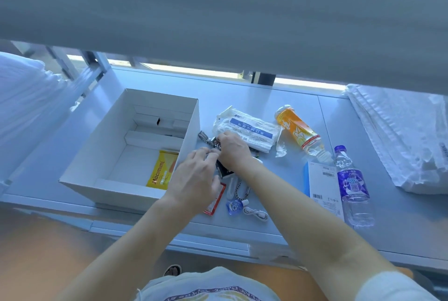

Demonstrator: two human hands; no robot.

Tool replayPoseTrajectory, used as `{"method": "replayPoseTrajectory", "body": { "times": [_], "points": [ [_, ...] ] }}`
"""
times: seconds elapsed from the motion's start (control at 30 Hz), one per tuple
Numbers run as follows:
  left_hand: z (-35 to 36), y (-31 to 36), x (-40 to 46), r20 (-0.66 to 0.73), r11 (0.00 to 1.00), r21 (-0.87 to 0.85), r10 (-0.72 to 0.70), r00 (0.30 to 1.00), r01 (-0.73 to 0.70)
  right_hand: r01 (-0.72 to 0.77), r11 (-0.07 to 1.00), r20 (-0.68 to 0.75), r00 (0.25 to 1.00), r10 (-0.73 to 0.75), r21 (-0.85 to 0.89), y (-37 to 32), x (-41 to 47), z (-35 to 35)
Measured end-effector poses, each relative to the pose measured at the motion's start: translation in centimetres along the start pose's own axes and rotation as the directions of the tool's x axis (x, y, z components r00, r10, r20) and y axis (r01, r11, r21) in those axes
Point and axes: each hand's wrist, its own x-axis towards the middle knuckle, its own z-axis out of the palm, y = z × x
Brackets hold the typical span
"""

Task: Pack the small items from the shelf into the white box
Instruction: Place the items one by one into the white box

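Note:
The open white box [80,172] stands on the left of the pale shelf [278,97], with a yellow snack packet [161,171] lying inside. Just right of the box, my left hand [196,179] and my right hand [232,149] meet over a metal watch [206,138] and a small black item [224,171]. My right fingers pinch the watch band; what my left fingers hold is hidden. Around them lie a red sachet [214,200], a chain [240,190], a blue keyring [234,206] and a white cable [255,213].
A pack of face masks [249,128] lies behind my hands. To the right are an orange drink bottle [299,130], a white and blue carton [322,186] and a purple-labelled water bottle [352,184]. White bedding [400,136] fills the far right. A grey panel overhangs the shelf.

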Motion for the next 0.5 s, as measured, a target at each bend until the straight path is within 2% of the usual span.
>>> {"method": "replayPoseTrajectory", "body": {
  "times": [0.3,0.5],
  "points": [
    [-1.2,-0.3,-0.3,-0.034,0.998,-0.055,-0.014,0.999,0.013,-0.027,0.999,-0.057,0.998,0.030,0.046,-0.6,1.1,0.9],
    [-1.0,-0.3,0.0,0.001,0.997,-0.074,0.025,1.000,-0.025,-0.001,0.981,-0.183,0.982,0.036,0.192,-0.1,-0.2,0.3]
  ]
}}
